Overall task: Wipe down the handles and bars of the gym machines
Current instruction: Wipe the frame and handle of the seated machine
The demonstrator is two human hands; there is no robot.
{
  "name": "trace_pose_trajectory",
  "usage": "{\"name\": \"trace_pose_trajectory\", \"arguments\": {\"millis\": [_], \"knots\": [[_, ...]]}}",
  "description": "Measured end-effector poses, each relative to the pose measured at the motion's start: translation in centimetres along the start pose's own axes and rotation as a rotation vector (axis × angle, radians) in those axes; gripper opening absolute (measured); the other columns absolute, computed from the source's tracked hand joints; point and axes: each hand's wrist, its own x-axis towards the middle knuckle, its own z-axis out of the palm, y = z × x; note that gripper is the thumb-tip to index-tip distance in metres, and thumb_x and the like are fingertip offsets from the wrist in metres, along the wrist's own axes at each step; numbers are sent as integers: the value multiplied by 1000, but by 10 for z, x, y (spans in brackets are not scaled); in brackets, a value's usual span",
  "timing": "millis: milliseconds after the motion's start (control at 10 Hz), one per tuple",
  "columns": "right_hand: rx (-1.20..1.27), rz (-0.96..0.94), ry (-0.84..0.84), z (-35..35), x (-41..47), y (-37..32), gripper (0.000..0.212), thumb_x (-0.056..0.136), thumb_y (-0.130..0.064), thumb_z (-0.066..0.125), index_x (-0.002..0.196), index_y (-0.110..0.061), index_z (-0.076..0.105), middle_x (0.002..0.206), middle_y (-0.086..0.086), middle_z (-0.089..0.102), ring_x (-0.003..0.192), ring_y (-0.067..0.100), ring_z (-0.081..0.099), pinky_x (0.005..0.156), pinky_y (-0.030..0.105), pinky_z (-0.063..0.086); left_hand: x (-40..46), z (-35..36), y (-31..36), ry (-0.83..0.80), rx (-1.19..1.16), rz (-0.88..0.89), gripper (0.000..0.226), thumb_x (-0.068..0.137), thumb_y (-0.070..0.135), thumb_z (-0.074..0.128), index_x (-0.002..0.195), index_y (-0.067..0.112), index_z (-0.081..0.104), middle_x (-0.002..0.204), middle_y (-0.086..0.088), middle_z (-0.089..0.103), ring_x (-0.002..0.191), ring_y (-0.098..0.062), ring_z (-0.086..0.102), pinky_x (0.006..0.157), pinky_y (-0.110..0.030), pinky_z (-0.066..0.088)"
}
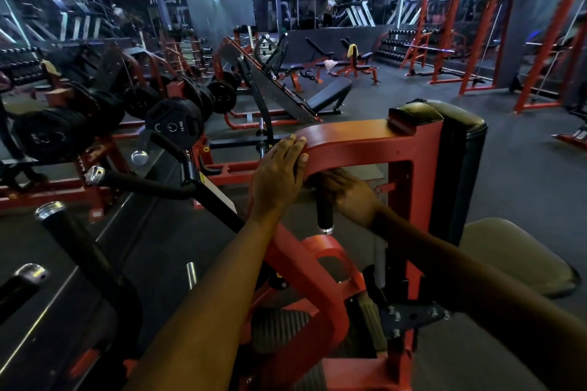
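A red steel machine frame (359,140) arches in front of me, with a black chest pad (457,149) on its right post. My left hand (279,171) lies flat on the curved left end of the frame's top bar, fingers together. My right hand (346,197) reaches under that bar and wraps the upper part of a short black grip handle (324,216) with a chrome end cap. No cloth shows in either hand. Long black handles (136,181) with chrome caps stick out to the left.
Loaded weight plates (174,127) hang on the left machines beside a mirror wall. A tan seat pad (514,254) sits at the right. Benches (346,65), one with a yellow towel, stand mid-room; red racks (470,28) line the right wall. A person stands far back.
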Motion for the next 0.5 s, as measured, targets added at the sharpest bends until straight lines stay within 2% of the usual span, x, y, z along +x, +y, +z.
{"name": "trace_pose_trajectory", "arguments": {"millis": [100, 200, 300, 400, 500], "knots": [[598, 339, -12, 18, -24, -2, 34, 79, -11, 65, 111, 0, 66, 115, 13, 66, 123, 14, 51, 107, 25, 35, 0, -1, 0, -1, -1, -4, 50, 104, 40, 26, 126, 10, 60, 127, -10, 62, 105, -28, 65, 71, -38, 58], [1739, 996, -238, 33, -28, -27, 27, 76, -15, 76, 100, -5, 71, 102, 12, 71, 98, 15, 67, 86, 24, 53, 1, -1, 0, 3, -8, -8, 50, 104, 40, 27, 126, 11, 60, 128, -10, 62, 105, -28, 66, 72, -37, 57], [936, 604, -181, 35, -30, -22, 23, 84, -10, 60, 105, -5, 68, 112, 13, 67, 99, 22, 67, 89, 33, 53, -1, 1, 0, 18, 17, 3, 50, 104, 40, 27, 125, 10, 61, 127, -11, 62, 104, -29, 66, 73, -38, 56], [261, 260, 25, 27, 1, -6, 27, 87, -9, 52, 107, -1, 68, 113, 15, 66, 107, 29, 62, 95, 39, 49, 0, 1, 0, 17, 9, 6, 48, 104, 38, 29, 125, 9, 61, 127, -12, 62, 104, -29, 66, 74, -38, 56], [1272, 809, -483, 11, 8, -27, 28, 72, -15, 78, 96, 0, 73, 97, 14, 70, 98, 21, 66, 90, 28, 47, -1, -2, 1, 24, 24, 12, 45, 103, 35, 33, 124, 9, 62, 126, -11, 63, 103, -28, 67, 73, -35, 55]]}}
